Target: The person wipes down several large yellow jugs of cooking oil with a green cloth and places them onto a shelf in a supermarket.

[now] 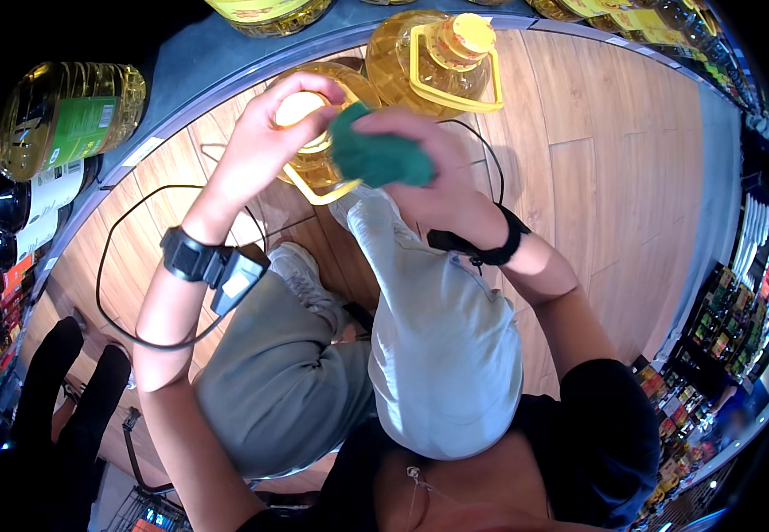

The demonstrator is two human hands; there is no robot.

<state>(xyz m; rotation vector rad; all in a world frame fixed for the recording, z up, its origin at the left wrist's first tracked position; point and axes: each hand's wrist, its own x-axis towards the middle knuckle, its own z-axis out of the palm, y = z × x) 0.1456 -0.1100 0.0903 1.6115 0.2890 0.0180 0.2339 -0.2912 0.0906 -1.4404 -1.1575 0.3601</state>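
My left hand curls its fingers and thumb around the pale cap of a large clear jug of golden oil, which has a yellow carrying handle. Bunched in my right hand is a green cloth, held against or close to the jug's right side; contact cannot be made out. Part of the jug's body is hidden behind my hands and the cloth. A second oil jug stands on the floor just to the right, with a yellow cap and handle.
A shelf edge curves around the far side, bearing more oil bottles. Thin black cables loop beside my left arm and behind my right hand. My bent legs are close below the jug. Another person's dark-clad legs show at left on the wooden floor.
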